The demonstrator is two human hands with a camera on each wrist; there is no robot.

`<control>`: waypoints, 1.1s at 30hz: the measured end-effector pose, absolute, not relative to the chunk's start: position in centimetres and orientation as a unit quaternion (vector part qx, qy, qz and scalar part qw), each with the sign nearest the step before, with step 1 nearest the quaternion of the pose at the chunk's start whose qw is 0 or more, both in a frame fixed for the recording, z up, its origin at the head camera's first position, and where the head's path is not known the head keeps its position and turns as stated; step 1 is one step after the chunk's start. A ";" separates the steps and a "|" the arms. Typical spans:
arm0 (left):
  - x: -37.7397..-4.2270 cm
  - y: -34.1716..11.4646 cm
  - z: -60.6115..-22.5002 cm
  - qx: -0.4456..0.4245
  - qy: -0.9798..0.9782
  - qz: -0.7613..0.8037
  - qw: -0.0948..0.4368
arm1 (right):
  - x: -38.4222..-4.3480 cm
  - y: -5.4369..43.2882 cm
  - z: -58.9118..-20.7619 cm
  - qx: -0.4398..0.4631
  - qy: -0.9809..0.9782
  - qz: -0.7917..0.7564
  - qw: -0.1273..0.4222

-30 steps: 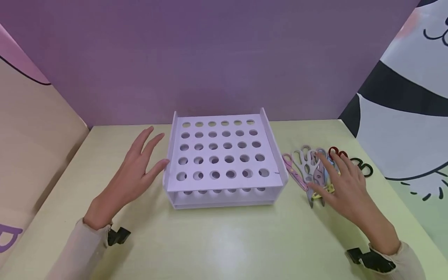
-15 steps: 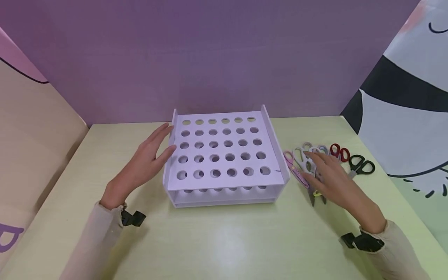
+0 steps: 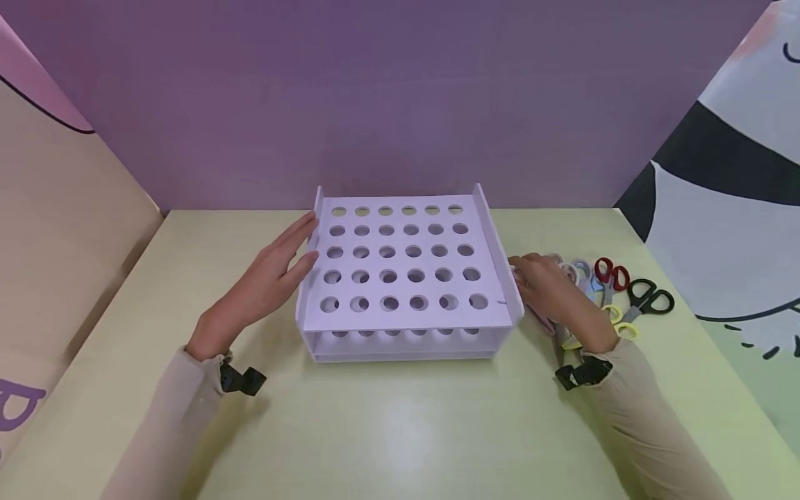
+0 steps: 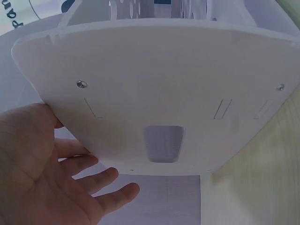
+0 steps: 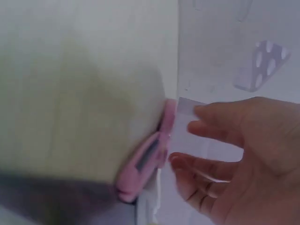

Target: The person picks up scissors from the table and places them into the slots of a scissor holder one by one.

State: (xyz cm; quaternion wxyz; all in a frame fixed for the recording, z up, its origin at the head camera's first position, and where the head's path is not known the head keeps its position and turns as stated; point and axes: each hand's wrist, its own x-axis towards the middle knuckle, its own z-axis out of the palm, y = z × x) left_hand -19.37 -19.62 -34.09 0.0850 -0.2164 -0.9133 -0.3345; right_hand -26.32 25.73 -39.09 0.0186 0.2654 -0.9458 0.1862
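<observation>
A white rack [image 3: 400,241] with rows of round holes in its sloping top stands mid-table. My left hand [image 3: 269,281] lies along its left side panel, fingers extended and fingertips right at the edge. The left wrist view shows that panel [image 4: 126,61] from close by, with a cut-out near its far edge. My right hand [image 3: 550,285] is just off the rack's right side, over the pink scissors [image 5: 140,173]. In the right wrist view its fingers curve loosely towards the pink handles, with a gap between.
To the right of my right hand lie red-handled scissors [image 3: 612,280], black-handled scissors [image 3: 642,300] and a yellow-handled pair [image 3: 627,330]. Several paler pairs are partly hidden behind the hand. A purple wall [image 3: 400,97] rises behind the pale table [image 3: 400,430].
My right hand has moved left across the scissors to the rack's right side, uncovering the red, black and yellow handles. My left hand has come against the rack's left panel.
</observation>
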 end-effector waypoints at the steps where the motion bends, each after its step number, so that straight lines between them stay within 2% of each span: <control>1: -19.4 -19.6 -34.1 -0.216 -0.914 -0.334 0.082 | -26.4 25.7 -39.3 0.264 -0.947 0.184 0.013; 15: -19.5 -19.2 -33.4 -0.214 -0.906 -0.358 0.063 | -26.7 26.2 -39.3 0.255 -0.946 0.196 -0.028; 25: -19.0 -19.4 -33.4 -0.209 -0.905 -0.367 0.056 | -26.4 26.0 -38.6 0.194 -0.952 0.214 -0.102; 29: -19.0 -19.4 -33.7 -0.206 -0.903 -0.374 0.054 | -26.6 26.2 -38.6 0.205 -0.948 0.216 -0.110; 33: -19.3 -19.1 -33.9 -0.205 -0.899 -0.382 0.062 | -26.7 26.7 -37.9 0.229 -0.946 0.210 -0.091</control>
